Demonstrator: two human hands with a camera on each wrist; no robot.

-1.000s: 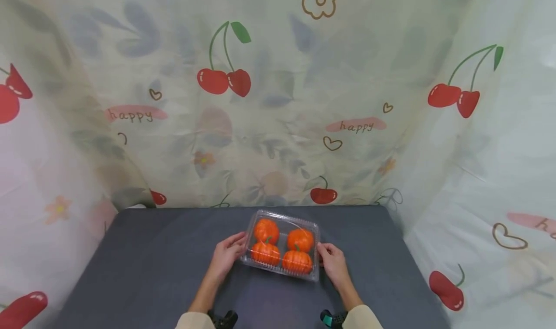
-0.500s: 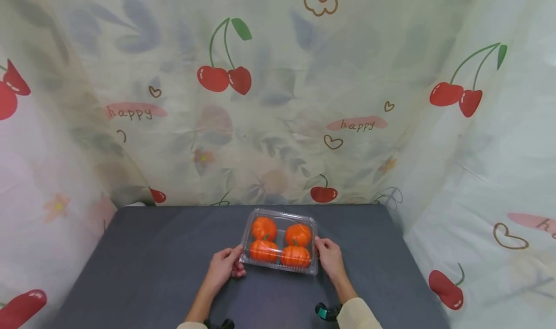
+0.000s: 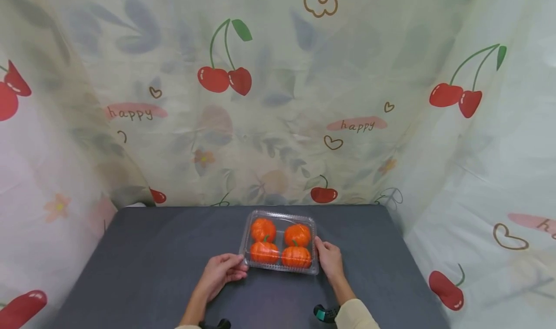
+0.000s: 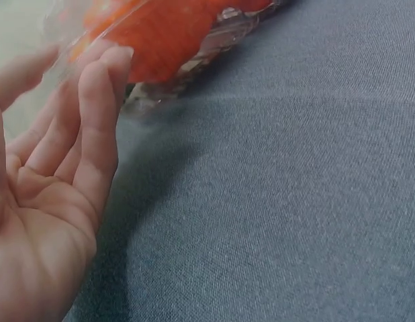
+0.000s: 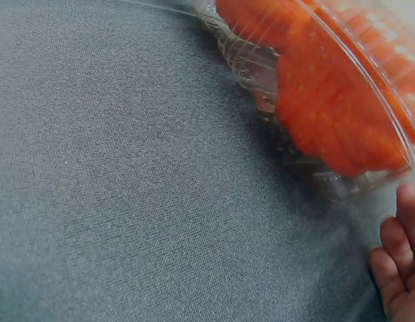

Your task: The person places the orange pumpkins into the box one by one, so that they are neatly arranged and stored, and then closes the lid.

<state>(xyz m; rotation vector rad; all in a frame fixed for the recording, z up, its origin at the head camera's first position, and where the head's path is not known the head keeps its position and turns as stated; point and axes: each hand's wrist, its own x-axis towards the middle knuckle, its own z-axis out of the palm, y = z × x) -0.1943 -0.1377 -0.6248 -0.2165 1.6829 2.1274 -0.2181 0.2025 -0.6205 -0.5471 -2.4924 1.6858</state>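
Observation:
In the head view, a clear plastic clamshell box [image 3: 280,266] with several small orange pumpkins [image 3: 296,257] inside sits near the back of the dark table, its lid down. My left hand [image 3: 220,273] is at the box's front left corner. Its thumb and fairly straight fingers are spread apart right at the plastic rim, as the left wrist view shows. On the box's right side, my right hand [image 3: 330,259] holds the edge, thumb toward the top and fingers lower down. Only some fingers [image 5: 399,251] of it show in the right wrist view.
Dark grey cloth covers the table [image 3: 152,261]. Behind and on both sides hangs a pale curtain [image 3: 278,102] printed with cherries and flowers. A black band [image 3: 326,313] is around the right wrist.
My left hand has slid from the box's left side toward me to its front left corner, its fingers loosening. The box has shifted slightly left and turned a little; my right hand stays at its edge.

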